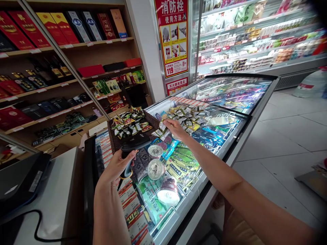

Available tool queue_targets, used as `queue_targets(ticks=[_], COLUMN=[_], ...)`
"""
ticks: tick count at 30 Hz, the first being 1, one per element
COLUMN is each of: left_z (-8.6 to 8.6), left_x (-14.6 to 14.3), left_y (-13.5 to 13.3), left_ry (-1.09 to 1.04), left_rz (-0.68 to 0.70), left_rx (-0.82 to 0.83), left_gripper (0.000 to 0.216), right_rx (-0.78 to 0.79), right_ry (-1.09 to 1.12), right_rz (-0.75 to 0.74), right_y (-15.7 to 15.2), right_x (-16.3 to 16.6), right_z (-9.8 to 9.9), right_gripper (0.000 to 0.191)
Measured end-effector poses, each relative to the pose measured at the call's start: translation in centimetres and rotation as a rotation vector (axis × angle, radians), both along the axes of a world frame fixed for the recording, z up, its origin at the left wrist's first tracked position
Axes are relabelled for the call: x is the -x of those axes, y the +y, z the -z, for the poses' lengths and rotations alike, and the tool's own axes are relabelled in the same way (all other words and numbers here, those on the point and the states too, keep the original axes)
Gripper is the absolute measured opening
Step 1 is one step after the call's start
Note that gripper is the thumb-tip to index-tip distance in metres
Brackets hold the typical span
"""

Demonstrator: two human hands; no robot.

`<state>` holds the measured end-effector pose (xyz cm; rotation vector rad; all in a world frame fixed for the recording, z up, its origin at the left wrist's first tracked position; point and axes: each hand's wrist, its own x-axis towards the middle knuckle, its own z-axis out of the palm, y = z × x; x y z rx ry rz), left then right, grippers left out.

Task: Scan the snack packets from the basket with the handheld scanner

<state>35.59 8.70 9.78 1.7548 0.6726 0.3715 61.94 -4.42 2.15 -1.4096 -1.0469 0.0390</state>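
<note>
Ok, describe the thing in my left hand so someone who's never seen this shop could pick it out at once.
Start at the long glass-topped chest freezer full of ice creams. At its near end, below the dark wicker basket of small snack sachets, the left hand grips a black handheld barcode scanner. It is the only plain black, pistol-shaped thing among the bright wrappers, with an orange ring on its handle.

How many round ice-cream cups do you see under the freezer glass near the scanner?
3. One ice-cream cup sits just right of the barcode scanner in the left hand, a second below it, a third nearest the camera. Packets may hide others.
</note>
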Motion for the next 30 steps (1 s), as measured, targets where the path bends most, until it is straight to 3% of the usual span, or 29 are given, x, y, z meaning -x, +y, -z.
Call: queue_targets(ticks=[7, 12, 22, 30], left_z=[1.0, 2.2, 2.1, 1.2], left_x=[-1.3, -2.1, -2.6, -1.9], left_y=[-0.6, -0.3, -1.0, -0.2], left_ry=[-0.141, -0.122, -0.118, -0.019], left_rz=[0.109, 0.085, 0.033, -0.027], left_rx=[0.160, 0.185, 0.199, -0.064], left_gripper=[0.062, 0.057, 0.057, 0.062], right_rx=[-0.019, 0.000, -0.002, -0.004], right_ry=[-0.049, -0.028, -0.009, -0.044], right_rz=[-0.158, -0.207, -0.047, 0.167], right_y=[0.9, 1.2, 1.5, 0.9], right_x=[2.6, 4.0, 3.6, 0.8], right_z=[-0.7, -0.6, -0.3, -0.2], right_gripper=[0.055, 0.054, 0.054, 0.056])
